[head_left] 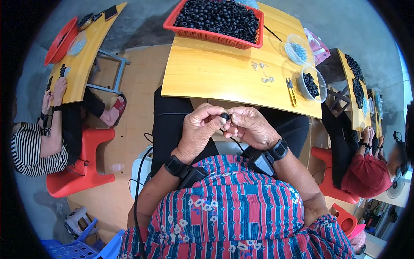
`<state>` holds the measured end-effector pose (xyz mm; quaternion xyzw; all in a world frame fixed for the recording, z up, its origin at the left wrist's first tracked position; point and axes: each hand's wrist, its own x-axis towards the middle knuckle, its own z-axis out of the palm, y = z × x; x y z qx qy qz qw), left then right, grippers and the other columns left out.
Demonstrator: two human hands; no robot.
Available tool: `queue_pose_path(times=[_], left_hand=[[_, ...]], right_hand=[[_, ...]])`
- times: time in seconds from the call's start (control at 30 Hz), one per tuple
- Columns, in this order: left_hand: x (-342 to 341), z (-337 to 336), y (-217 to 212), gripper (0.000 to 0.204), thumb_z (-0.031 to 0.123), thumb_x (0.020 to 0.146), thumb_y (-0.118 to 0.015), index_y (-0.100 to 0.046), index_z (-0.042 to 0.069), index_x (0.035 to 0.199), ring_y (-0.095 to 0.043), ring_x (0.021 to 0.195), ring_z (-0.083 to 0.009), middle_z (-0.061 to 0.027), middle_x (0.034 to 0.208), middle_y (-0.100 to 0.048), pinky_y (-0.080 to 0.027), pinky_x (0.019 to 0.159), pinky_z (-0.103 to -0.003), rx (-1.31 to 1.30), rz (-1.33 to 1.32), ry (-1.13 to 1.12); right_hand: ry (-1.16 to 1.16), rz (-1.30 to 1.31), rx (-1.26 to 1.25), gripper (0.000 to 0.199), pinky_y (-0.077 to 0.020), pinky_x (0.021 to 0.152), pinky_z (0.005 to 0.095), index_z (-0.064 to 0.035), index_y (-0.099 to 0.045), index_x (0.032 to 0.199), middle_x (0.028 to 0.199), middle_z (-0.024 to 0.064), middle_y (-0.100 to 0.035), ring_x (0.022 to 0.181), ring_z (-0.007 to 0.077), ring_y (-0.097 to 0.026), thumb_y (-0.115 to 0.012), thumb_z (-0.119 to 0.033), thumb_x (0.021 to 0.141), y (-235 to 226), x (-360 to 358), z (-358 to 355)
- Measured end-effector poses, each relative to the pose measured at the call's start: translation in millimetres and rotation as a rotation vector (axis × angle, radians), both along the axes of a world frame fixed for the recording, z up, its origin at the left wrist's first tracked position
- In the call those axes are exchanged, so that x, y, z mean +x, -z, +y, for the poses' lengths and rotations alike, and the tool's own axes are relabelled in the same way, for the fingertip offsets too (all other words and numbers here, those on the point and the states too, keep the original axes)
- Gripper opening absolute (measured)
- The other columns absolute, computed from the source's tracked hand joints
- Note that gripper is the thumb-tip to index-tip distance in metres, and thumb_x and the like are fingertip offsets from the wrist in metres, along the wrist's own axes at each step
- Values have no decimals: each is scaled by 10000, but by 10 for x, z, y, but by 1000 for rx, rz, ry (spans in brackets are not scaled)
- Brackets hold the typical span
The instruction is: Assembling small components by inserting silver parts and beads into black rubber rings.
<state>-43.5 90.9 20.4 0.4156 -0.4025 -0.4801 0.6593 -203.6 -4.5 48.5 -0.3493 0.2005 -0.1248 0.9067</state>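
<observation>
Just off the table's near edge, in front of my body, my two hands meet around a small black round part [226, 116]. The thumb and fingers of my left hand [199, 129] pinch it from the left. My right hand [255, 127] is closed too, its thumb and fingertips pressed together against the part's right side. Whether the right fingers grip another tiny piece is hidden. Beyond my hands, two little piles of clear, shiny bits [268, 80] lie on the yellow wooden table [207, 73]. Yellow-handled snips [291, 93] rest to their right.
A red basket [170, 26] heaped with black round parts stands at the table's far side. Clear tubs on the right hold black parts [310, 85] and bluish clear pieces [296, 52]. Co-workers sit at tables left [39, 149] and right [366, 179]. A cable [137, 194] hangs by my left arm.
</observation>
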Motion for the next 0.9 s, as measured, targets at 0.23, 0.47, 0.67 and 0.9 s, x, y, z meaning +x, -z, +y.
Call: queue_pose_path(times=[0.23,0.47,0.67,0.9], left_hand=[[19,-6,-80,171,63,862,-667,-651,29,1029,-510,814,-74,-1,896,-554,-437,738,-222,-7,-71,-22],[68,5,-135,172,25,828,-681,-656,12,998,-498,780,-76,-3,858,-531,-430,692,-208,5,-223,-35],[30,-5,-132,160,33,824,-693,-664,15,980,-496,759,-67,5,837,-535,-417,661,-201,4,-193,-68],[26,-2,-95,168,43,828,-696,-667,32,993,-491,743,-55,15,826,-546,-411,652,-199,-1,-167,-54]], right_hand=[[-2,42,-31,315,-534,759,301,11,-628,1000,854,35,-636,718,97,-572,-652,-285,891,18,-4,-26],[15,40,12,271,-535,741,305,21,-630,969,853,65,-650,675,84,-555,-636,-243,909,15,2,-15],[10,33,45,264,-537,741,309,28,-626,973,857,80,-655,676,95,-561,-614,-230,922,44,2,-17],[-23,44,29,258,-538,737,299,23,-623,968,824,53,-636,674,84,-557,-616,-231,920,55,-9,-48]])
